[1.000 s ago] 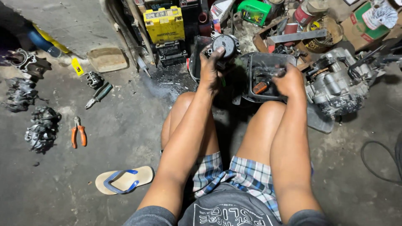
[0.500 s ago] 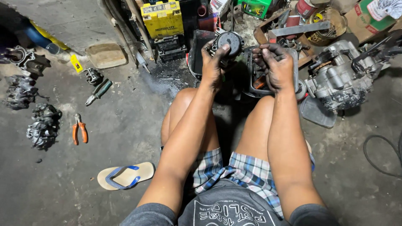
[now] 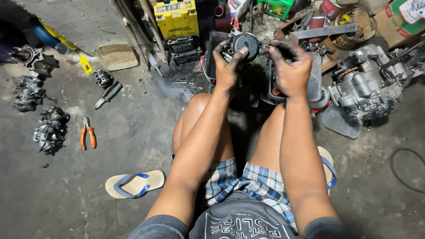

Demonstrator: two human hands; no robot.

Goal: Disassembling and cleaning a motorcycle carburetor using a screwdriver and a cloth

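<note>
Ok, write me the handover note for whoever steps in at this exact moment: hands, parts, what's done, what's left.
Left hand: holds a small round-capped engine part up over the black tray.
Right hand: greasy, fingers curled beside the part; whether they pinch anything is unclear.
Nearby: orange-handled pliers and dirty metal parts on the floor to the left, engine block to the right.
Done: part lifted and in hand.
Left: cannot tell from this view.

The battery (image 3: pixel 178 18) is bright yellow. The pliers (image 3: pixel 87 136) have orange handles. The flip-flop (image 3: pixel 135 183) is tan with blue straps. The shorts (image 3: pixel 248 183) are checked in blue, white and grey. The engine (image 3: pixel 367 88) is silver-grey. The carburetor (image 3: pixel 241 44) is dark grey with a black round cap. The floor (image 3: pixel 133 132) is grey with dark oily patches.
</note>
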